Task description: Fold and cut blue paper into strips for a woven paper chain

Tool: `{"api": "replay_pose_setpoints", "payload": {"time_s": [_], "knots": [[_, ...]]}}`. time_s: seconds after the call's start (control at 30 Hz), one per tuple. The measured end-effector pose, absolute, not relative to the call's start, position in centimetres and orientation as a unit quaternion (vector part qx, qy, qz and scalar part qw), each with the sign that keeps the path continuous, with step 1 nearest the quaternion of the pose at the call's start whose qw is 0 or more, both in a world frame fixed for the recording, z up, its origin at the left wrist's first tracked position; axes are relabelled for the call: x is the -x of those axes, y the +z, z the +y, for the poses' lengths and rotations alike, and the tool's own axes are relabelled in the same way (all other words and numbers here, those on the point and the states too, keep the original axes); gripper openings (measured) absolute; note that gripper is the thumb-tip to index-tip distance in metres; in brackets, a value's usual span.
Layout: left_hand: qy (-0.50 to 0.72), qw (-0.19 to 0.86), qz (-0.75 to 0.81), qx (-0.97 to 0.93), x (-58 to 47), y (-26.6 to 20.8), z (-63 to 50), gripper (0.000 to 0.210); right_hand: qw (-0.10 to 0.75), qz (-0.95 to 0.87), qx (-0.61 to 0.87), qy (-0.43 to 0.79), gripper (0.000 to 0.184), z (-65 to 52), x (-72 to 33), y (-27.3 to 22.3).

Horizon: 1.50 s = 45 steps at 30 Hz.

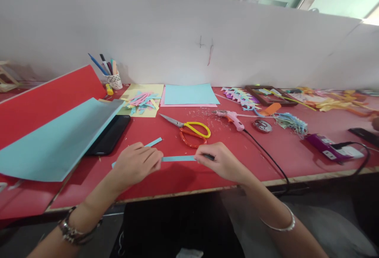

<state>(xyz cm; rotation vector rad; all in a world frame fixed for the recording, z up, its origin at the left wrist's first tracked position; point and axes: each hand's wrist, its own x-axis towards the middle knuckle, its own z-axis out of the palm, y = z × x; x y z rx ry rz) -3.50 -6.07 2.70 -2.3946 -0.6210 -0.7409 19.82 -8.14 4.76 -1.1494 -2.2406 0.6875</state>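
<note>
A narrow light-blue paper strip (179, 158) is stretched level between my two hands, just above the red table. My left hand (137, 162) is closed on its left end. The right end is pinched by my right hand (217, 159). A small dark object (209, 156) shows at the right hand's fingers; I cannot make out its kind. Another blue paper strip (154, 142) lies slantwise behind my left hand, partly hidden by it. Beyond my hands rest scissors (189, 127) with one yellow and one orange-red handle, blades pointing left.
At left, a blue sheet (50, 143) leans over a black phone (111, 135). Behind are cut paper strips (143, 102), blue sheets (191, 94) and a pen cup (115, 80). Rightward lie a pink glue gun (232, 119), its black cord (266, 153) and a purple power strip (325, 147).
</note>
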Motion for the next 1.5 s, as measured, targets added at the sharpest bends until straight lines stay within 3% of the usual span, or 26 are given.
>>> {"api": "replay_pose_setpoints", "payload": {"time_s": [0.3, 0.4, 0.47, 0.67, 0.8, 1.07, 1.5], "knots": [[-0.291, 0.270, -0.352, 0.847, 9.1, 4.3, -5.8, 0.026, 0.273, -0.838, 0.465, 0.087, 0.028, -9.2, -24.9, 6.8], [-0.328, 0.192, -0.341, 0.860, 7.6, 5.3, -6.4, 0.017, 0.231, -0.878, 0.418, 0.034, 0.032, -9.7, -24.1, 7.0], [-0.306, 0.144, -0.309, 0.889, 5.2, 5.7, -6.9, 0.024, 0.214, -0.901, 0.378, 0.020, 0.033, -9.8, -22.6, 7.0], [-0.215, 0.073, -0.226, 0.947, 0.0, 5.7, -7.4, 0.047, 0.259, -0.907, 0.331, -0.029, 0.022, -9.4, -19.6, 7.0], [-0.188, 0.056, -0.254, 0.947, -0.4, 5.7, -7.4, 0.048, 0.266, -0.899, 0.344, -0.054, 0.019, -9.1, -19.2, 6.7], [-0.163, -0.249, -0.322, 0.899, -1.0, 6.5, -7.6, 0.041, 0.301, -0.888, 0.331, -0.106, 0.019, -9.0, -18.5, 5.9], [-0.132, -0.332, -0.337, 0.871, 2.8, 5.6, -6.2, 0.038, 0.294, -0.858, 0.411, -0.094, 0.017, -8.5, -23.0, 5.0]]}}
